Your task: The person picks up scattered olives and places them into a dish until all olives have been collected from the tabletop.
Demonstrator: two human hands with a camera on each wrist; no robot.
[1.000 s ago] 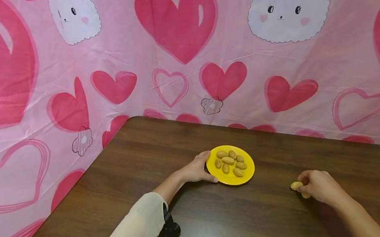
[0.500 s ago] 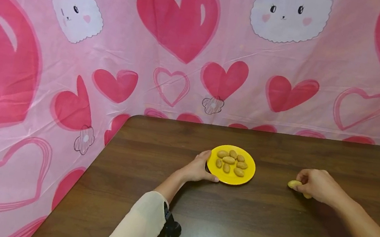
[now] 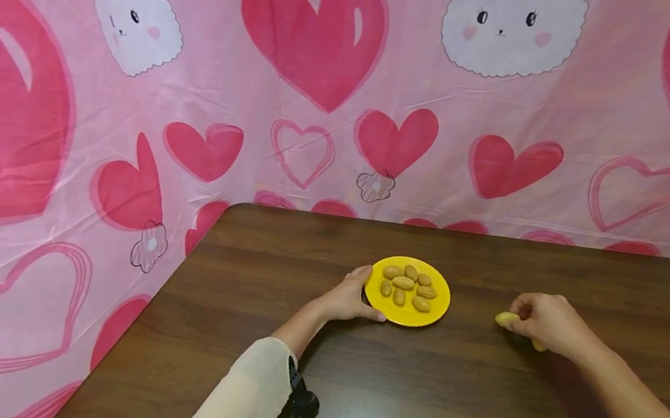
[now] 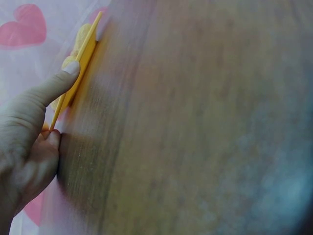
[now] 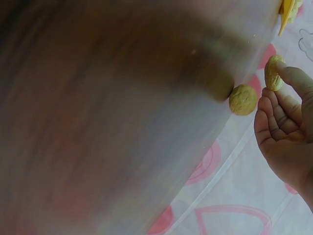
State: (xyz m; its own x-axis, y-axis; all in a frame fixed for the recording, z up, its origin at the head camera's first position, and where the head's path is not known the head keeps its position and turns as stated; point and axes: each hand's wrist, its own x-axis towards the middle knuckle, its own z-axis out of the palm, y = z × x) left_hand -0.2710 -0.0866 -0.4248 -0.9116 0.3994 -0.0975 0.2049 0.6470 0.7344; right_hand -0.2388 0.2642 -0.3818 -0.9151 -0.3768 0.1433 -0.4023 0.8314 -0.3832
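Observation:
A yellow plate (image 3: 402,318) holding several tan peanuts (image 3: 403,283) lies on the table. My left hand (image 3: 347,300) grips its left side; the left wrist view shows the thumb (image 4: 58,83) over the rim and other fingers lower at the edge. To the right of the plate, my right hand (image 3: 556,324) pinches one peanut (image 3: 507,319) between thumb and fingertips. In the right wrist view this peanut (image 5: 274,73) looks oval and wrinkled, just off the table. Another peanut (image 5: 243,100) sits on the table below that hand, mostly hidden in the head view.
The dark wooden table (image 3: 435,408) reaches back to a pink cloth (image 3: 321,90) printed with hearts and white animal faces. A black wrist camera (image 3: 303,403) is strapped at the left sleeve. Bare tabletop lies between the plate and my right hand.
My right hand has lifted the peanut slightly and carried it left toward the plate, leaving the other peanut behind on the table. The left hand and the plate have stayed in place.

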